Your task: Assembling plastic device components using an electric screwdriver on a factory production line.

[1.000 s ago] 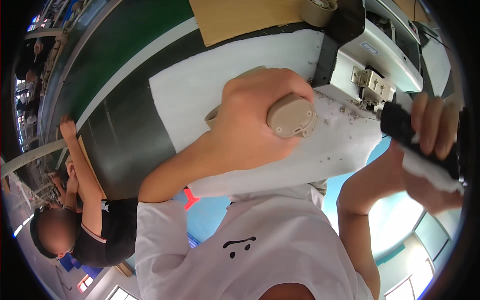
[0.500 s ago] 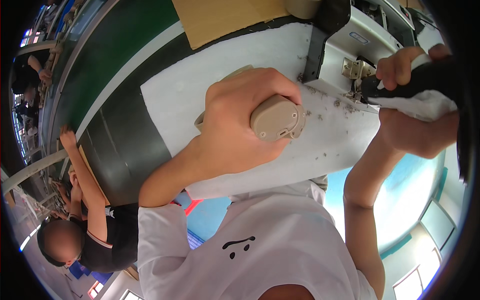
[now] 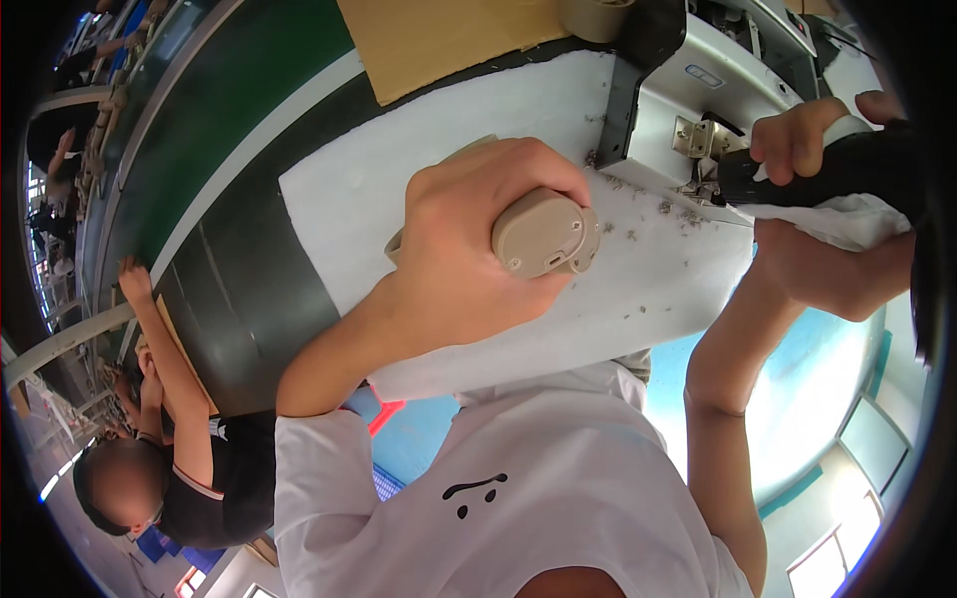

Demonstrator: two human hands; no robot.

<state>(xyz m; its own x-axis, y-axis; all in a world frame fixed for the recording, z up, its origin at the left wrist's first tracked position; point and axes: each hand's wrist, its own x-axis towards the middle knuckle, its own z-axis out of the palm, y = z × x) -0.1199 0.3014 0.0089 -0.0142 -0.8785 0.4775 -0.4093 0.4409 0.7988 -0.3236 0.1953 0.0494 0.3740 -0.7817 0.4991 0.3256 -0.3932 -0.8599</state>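
My left hand [image 3: 469, 234] is wrapped round a beige handheld device [image 3: 538, 234] above the white sheet [image 3: 349, 199]. Its rounded end faces up, showing small screws and a slot; my palm and fingers hide most of the rest. At the right, my right hand [image 3: 832, 269] grips a black electric screwdriver [image 3: 817, 179], with a white cloth [image 3: 847, 221] bunched between hand and tool. The screwdriver's front end meets the metal bracket [image 3: 706, 138] of a silver screw feeder [image 3: 668, 90]. Its exact tip is too small to make out.
Many tiny screws [image 3: 688, 216] lie scattered on the sheet by the feeder. Beyond are brown cardboard [image 3: 449, 40] and a beige round container [image 3: 595, 18]. A green conveyor belt [image 3: 239, 110] runs along the left, where a co-worker in black [image 3: 224, 478] sits.
The bench and feeder have shifted slightly left in view. My left hand and the beige device sit a touch further left; both grips are the same.
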